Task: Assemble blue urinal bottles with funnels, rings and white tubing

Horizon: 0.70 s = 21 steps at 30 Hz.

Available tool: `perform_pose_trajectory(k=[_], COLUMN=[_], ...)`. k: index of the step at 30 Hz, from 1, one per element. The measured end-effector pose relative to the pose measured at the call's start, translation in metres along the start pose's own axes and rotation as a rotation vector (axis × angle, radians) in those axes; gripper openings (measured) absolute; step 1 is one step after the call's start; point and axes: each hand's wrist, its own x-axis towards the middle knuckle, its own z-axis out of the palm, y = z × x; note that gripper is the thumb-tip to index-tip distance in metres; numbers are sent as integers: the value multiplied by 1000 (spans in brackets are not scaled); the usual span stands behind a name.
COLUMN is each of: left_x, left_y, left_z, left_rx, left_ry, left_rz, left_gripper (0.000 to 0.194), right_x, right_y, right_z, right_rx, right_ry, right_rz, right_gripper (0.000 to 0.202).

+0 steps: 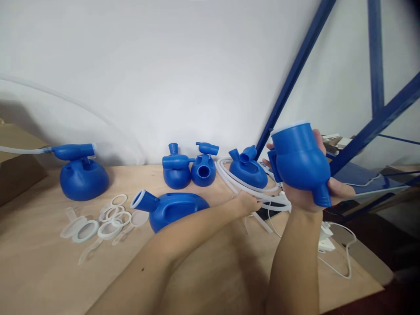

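My right hand is wrapped round a blue plastic funnel-shaped part, raised above the table's right side. A white ring sits on its wide upper mouth, and its narrow spout points down. My left hand reaches to the coiled clear tubing; its fingers are bent at the tubing, and what they hold, if anything, is too small to make out. Beside my left forearm lies a blue bottle with a handle and a white ring on its neck. White rings and clear caps lie left of it.
Along the wall stand blue bottles with funnel parts on them. A cardboard box is at the far left. Blue metal struts, a dark phone-like object and white cables are on the right.
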Motion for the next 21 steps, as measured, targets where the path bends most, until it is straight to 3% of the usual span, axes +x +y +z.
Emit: perform_pose_trajectory(k=[2, 4, 7, 9, 12, 15, 18, 21], left_x=[-2, -9, -26, -45, -79, -112, -133, -139], left_y=[-5, -13, -33, -51, -81, -105, -118, -115], left_z=[-4, -19, -60, -94, -145, -181, -193, -186], left_rx=[18, 17, -31, -81, -388, -652, -712, -679], left_ry=[-39, -96, -161, -175, -74, 53, 111, 105], left_rz=[9, 38, 90, 117, 128, 52, -47, -110], left_gripper=[32, 39, 64, 68, 64, 73, 80, 80], right_x=[-1, -1, 1, 2, 0, -2, -2, 2], right_y=[-2, 2, 13, 21, 33, 45, 56, 62], right_z=[-7, -17, -30, -34, -35, -34, -30, -23], right_rx=[10, 21, 4, -3, 11, 25, -17, -15], right_ry=[24, 50, 90, 113, 122, 37, -97, -181], right_rz=[15, 39, 86, 127, 217, 304, 342, 400], right_gripper=[89, 79, 75, 79, 86, 95, 104, 100])
